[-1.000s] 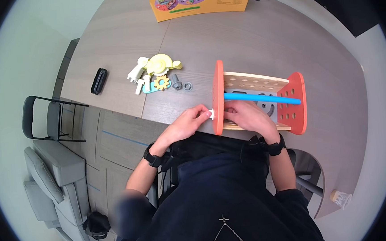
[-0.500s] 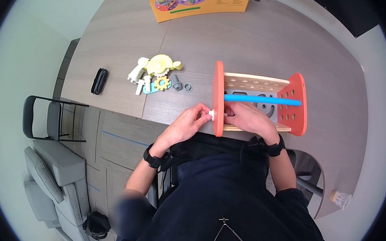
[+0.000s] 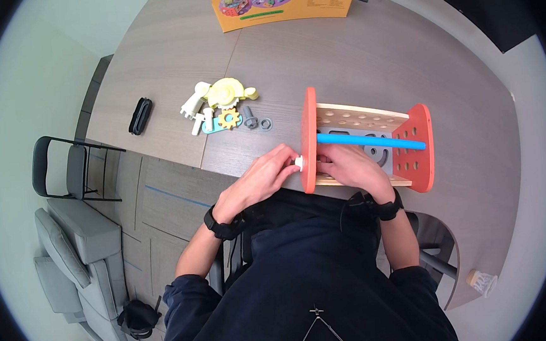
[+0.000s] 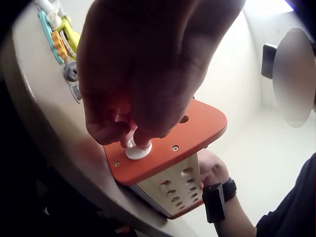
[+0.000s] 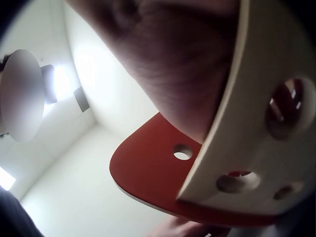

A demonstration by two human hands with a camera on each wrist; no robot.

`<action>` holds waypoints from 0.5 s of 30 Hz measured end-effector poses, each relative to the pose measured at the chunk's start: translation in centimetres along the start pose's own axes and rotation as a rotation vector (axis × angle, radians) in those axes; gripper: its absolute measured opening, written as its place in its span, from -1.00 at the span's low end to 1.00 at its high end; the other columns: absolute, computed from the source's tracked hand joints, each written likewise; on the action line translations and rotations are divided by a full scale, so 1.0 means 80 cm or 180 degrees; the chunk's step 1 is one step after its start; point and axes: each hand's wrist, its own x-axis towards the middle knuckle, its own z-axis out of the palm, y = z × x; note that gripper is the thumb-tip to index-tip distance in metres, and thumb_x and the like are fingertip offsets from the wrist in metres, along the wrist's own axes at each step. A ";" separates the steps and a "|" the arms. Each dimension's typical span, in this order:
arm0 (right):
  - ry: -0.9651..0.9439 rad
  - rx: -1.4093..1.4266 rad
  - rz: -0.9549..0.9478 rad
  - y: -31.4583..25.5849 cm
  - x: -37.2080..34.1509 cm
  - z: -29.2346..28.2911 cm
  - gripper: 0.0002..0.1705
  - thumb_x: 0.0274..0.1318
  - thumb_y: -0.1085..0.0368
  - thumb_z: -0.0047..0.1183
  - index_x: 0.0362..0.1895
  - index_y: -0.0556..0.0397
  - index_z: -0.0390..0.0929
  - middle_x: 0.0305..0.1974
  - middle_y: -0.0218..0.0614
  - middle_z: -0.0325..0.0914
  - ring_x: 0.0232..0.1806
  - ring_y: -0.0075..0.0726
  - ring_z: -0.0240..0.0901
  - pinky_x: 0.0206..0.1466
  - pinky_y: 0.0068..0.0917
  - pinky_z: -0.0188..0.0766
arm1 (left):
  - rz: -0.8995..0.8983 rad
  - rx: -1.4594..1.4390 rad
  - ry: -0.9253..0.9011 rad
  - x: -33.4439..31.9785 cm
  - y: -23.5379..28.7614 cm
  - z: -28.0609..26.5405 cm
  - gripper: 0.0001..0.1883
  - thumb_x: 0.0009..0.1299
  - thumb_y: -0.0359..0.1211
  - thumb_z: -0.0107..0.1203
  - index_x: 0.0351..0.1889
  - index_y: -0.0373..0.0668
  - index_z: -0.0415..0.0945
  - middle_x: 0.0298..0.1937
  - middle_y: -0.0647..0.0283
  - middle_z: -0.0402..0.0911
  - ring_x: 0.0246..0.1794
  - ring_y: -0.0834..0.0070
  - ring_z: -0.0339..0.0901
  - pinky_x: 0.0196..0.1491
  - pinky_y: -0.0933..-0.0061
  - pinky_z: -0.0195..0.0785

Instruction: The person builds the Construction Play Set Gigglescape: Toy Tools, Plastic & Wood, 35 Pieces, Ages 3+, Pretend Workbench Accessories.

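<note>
So the left hand (image 3: 258, 180) has its fingertips pinching a white knob (image 3: 299, 163) on the orange-ended box (image 3: 308, 123), just right of centre. Right hand (image 3: 356, 168)'s inside, can't really tell its finger pose.

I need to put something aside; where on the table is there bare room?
Bare tabletop stretches between the yellow box and toy toolbox, and right of the toolbox. It's crowded around the orange gear and gray bolt.
</note>
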 end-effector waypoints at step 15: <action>0.0974 -0.0442 -0.0549 -0.037 -0.138 -0.074 -0.73 0.43 0.18 0.21 0.03 0.08 0.73 -0.09 -0.19 0.67 -0.01 -0.01 0.61 0.07 -0.12 0.54 | -0.0294 -0.0141 0.0037 -0.004 0.003 0.006 -0.76 0.65 -0.30 0.15 0.11 -0.26 0.49 -0.12 0.04 0.61 -0.17 0.09 0.60 -0.06 0.15 0.47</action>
